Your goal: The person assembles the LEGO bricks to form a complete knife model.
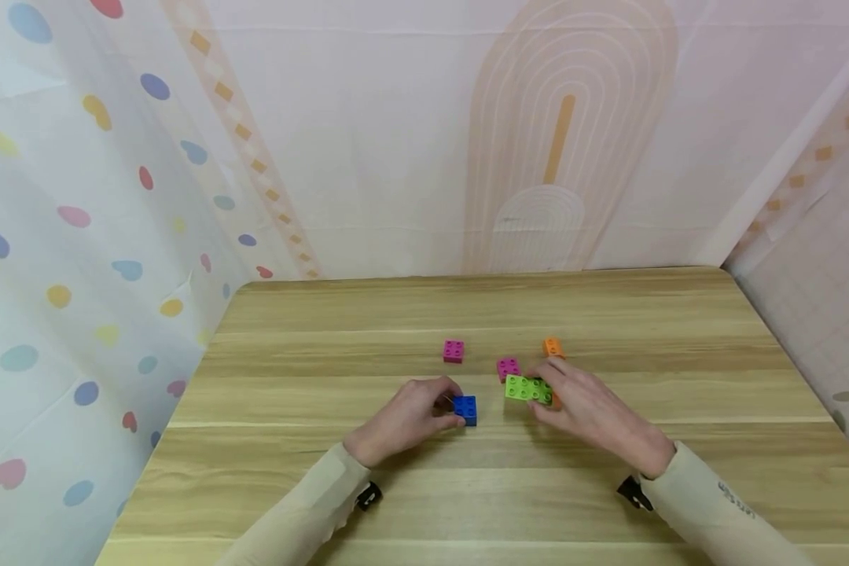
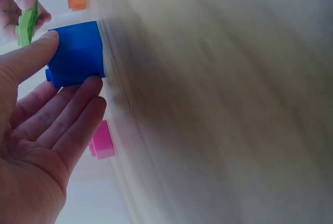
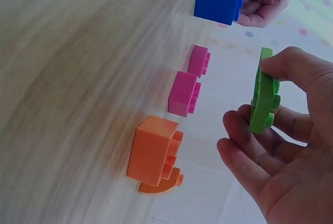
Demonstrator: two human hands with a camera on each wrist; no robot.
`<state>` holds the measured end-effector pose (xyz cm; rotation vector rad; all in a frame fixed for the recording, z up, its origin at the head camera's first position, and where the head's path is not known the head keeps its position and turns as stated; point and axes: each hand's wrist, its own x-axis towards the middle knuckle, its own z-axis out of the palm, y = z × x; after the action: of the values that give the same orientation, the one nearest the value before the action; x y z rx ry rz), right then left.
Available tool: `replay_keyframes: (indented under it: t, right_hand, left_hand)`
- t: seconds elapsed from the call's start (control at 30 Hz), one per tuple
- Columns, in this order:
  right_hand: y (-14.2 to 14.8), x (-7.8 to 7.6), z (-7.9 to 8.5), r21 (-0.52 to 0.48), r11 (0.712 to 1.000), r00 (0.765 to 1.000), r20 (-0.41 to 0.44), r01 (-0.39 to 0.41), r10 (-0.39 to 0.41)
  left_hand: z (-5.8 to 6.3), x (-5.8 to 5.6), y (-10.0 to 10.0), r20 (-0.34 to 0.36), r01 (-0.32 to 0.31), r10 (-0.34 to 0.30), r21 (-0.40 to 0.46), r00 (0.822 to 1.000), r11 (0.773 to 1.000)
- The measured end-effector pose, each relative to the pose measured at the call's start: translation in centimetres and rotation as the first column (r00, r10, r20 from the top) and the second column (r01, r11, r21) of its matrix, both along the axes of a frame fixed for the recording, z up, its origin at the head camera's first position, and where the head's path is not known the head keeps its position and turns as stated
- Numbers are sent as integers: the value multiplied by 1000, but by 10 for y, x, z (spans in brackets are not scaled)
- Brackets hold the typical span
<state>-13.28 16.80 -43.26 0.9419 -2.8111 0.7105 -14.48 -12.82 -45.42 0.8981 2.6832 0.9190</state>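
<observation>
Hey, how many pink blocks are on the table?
2. One pink block lies beyond the blue block in the left hand; another pink block lies just beyond the green block in the right hand. The hands could hide more.

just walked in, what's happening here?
A person's left hand grips a square-topped blue plastic block; their right hand holds a flat lime-green plastic block above the wood-grain table. The two blocks are apart. Two square pink plastic blocks and two orange plastic blocks, one boxy, one curved, stand on the table.
</observation>
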Motion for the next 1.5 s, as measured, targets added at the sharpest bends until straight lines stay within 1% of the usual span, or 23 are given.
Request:
replay_keyframes:
  t: [0.27,0.4,0.5,0.6,0.7,0.9,1.0,1.2,1.33,1.5]
  right_hand:
    - [-5,0,0,-41,999,999,-33,6,-7]
    - [-10,1,0,-40,999,999,-32,6,-8]
    - [-13,1,0,-36,999,999,-38,9,-10]
    - [-16,1,-1,-36,999,999,-43,4,-5]
    - [-20,1,-1,-43,999,999,-32,-3,2]
    - [-30,0,0,-46,999,1000,-20,-24,23]
    - [-35,0,0,-43,999,999,-19,-33,32]
    - [-44,-1,-1,-36,997,997,-42,-68,66]
    - [-50,-3,-1,-23,996,997,-4,-83,83]
    - [-57,-5,-3,-10,995,995,36,-98,98]
  left_hand:
    - [-1,2,3,-1,-9,9,10,1000,1000]
    - [-2,2,1,-5,-3,4,22,1000,1000]
    - [-2,3,0,8,-3,3,33,1000,999]
    - [-1,3,-3,39,-29,27,48,999,998]
    - [0,3,-7,41,-58,56,68,998,996]
    - [4,5,-17,19,-114,113,81,993,990]
    - [6,7,-20,5,-132,132,88,991,987]
    - [8,8,-25,-55,-129,137,129,989,983]
    - [8,8,-28,-81,-118,131,146,988,982]
    - [8,8,-31,-101,-105,120,144,988,984]
